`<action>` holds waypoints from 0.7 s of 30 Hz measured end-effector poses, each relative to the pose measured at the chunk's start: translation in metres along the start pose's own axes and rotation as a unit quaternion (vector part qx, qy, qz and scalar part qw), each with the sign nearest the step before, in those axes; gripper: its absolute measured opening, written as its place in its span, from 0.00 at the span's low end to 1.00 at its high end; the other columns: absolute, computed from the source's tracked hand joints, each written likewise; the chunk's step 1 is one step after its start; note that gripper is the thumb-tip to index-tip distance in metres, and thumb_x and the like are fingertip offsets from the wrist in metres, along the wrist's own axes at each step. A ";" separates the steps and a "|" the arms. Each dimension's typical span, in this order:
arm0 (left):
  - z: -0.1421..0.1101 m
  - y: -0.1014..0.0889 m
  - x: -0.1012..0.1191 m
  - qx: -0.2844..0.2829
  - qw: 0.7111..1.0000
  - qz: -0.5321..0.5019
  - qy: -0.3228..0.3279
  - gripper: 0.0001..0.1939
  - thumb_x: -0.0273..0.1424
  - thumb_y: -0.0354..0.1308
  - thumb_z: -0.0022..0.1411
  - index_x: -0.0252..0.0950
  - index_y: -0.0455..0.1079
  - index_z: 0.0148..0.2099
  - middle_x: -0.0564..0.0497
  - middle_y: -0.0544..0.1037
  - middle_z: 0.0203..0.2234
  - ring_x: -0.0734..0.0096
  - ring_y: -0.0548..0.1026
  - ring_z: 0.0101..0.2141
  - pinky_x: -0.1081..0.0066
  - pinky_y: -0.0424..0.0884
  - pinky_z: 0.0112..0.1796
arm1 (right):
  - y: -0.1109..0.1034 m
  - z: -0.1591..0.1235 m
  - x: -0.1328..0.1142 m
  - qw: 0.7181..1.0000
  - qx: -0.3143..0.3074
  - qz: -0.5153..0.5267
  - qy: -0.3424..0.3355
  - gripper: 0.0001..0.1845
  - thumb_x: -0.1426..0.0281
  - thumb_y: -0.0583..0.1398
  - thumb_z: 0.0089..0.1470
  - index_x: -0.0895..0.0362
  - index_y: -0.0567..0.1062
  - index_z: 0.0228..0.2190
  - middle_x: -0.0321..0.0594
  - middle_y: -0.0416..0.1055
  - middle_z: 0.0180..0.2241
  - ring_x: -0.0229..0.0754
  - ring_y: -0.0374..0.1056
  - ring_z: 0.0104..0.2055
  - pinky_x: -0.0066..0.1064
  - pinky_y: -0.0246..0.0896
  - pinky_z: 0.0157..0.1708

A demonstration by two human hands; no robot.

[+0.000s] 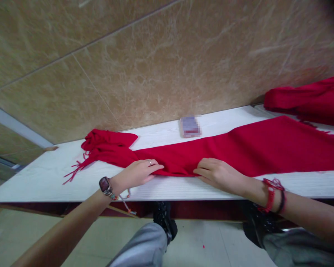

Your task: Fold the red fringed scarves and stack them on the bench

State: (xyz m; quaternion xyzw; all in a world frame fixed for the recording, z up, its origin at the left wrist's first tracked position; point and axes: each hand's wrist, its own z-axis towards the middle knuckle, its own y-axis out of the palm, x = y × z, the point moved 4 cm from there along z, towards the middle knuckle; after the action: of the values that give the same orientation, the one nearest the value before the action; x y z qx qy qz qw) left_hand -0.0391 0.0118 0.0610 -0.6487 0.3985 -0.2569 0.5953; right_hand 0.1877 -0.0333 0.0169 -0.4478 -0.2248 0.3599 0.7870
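Observation:
A long red scarf [211, 148] lies lengthwise along a white shelf [167, 191]. Its left part is bunched up, with tasselled fringe spilling over the white surface. My left hand [139, 172], wearing a ring and a watch, pinches the scarf's near edge left of the middle. A little to the right, my right hand [221, 174] has its fingers closed on the same edge. Between the two hands the cloth shows small creases. Toward the right the scarf spreads wide and flat, with fringe at that end.
Another folded red cloth [308, 98] rests at the back right. A small flat item, blurred out, [190, 127] lies behind the scarf by the marbled wall [156, 66]. My legs and black shoes [164, 220] are below the shelf's front edge, on a tiled floor [203, 244].

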 end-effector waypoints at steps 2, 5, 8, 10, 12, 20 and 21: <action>-0.001 -0.002 0.004 -0.005 1.000 0.025 -0.018 0.18 0.22 0.50 0.58 0.39 0.64 0.51 0.49 0.69 0.46 0.70 0.70 0.43 0.73 0.67 0.42 | -0.001 0.000 0.000 1.000 0.002 -0.001 -0.003 0.12 0.73 0.51 0.57 0.58 0.75 0.32 0.42 0.70 0.28 0.41 0.65 0.32 0.32 0.61 0.35; -0.012 -0.001 0.006 -0.037 0.998 0.048 -0.019 0.14 0.21 0.49 0.58 0.37 0.67 0.45 0.49 0.71 0.42 0.71 0.72 0.39 0.75 0.68 0.38 | -0.002 -0.001 -0.001 1.000 0.013 -0.003 -0.012 0.13 0.75 0.50 0.57 0.59 0.75 0.32 0.43 0.70 0.28 0.41 0.65 0.31 0.33 0.61 0.35; -0.029 0.005 0.003 -0.057 0.993 0.092 -0.039 0.12 0.20 0.49 0.57 0.37 0.68 0.42 0.48 0.72 0.38 0.69 0.72 0.38 0.72 0.67 0.39 | -0.002 -0.002 -0.003 0.999 0.011 -0.014 -0.032 0.13 0.76 0.50 0.57 0.59 0.75 0.32 0.43 0.70 0.28 0.41 0.65 0.31 0.33 0.61 0.35; -0.043 0.010 -0.011 -0.048 0.986 0.129 -0.093 0.13 0.19 0.49 0.56 0.36 0.68 0.41 0.46 0.73 0.37 0.66 0.72 0.39 0.69 0.67 0.41 | -0.002 -0.002 -0.004 0.999 0.007 -0.023 -0.046 0.13 0.77 0.50 0.56 0.59 0.74 0.32 0.43 0.70 0.28 0.41 0.65 0.31 0.33 0.61 0.35; -0.060 0.015 -0.035 -0.040 0.976 0.157 -0.148 0.14 0.18 0.47 0.55 0.34 0.69 0.41 0.43 0.73 0.38 0.64 0.71 0.40 0.65 0.66 0.42 | -0.002 -0.003 -0.004 0.998 0.008 -0.026 -0.051 0.12 0.77 0.51 0.56 0.59 0.74 0.31 0.43 0.70 0.28 0.41 0.65 0.31 0.33 0.61 0.35; -0.161 0.012 -0.150 -0.021 0.910 0.212 -0.357 0.17 0.18 0.41 0.56 0.32 0.70 0.38 0.42 0.74 0.35 0.60 0.71 0.39 0.65 0.65 0.40 | 0.000 -0.005 -0.004 0.998 0.030 -0.020 -0.053 0.13 0.79 0.51 0.55 0.58 0.75 0.29 0.42 0.70 0.28 0.41 0.65 0.31 0.33 0.62 0.35; -0.171 0.010 -0.157 -0.019 0.901 0.210 -0.378 0.16 0.18 0.42 0.56 0.32 0.70 0.37 0.41 0.74 0.34 0.59 0.71 0.39 0.65 0.65 0.38 | 0.001 -0.005 -0.004 0.998 0.033 -0.019 -0.053 0.13 0.79 0.51 0.55 0.58 0.75 0.29 0.42 0.70 0.28 0.42 0.66 0.31 0.33 0.62 0.35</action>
State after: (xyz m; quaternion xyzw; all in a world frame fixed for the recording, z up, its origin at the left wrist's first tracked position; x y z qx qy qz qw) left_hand -0.2660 0.0437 0.1004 -0.6095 0.2751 0.1467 0.7289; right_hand 0.1882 -0.0389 0.0136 -0.3978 -0.2624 0.3752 0.7951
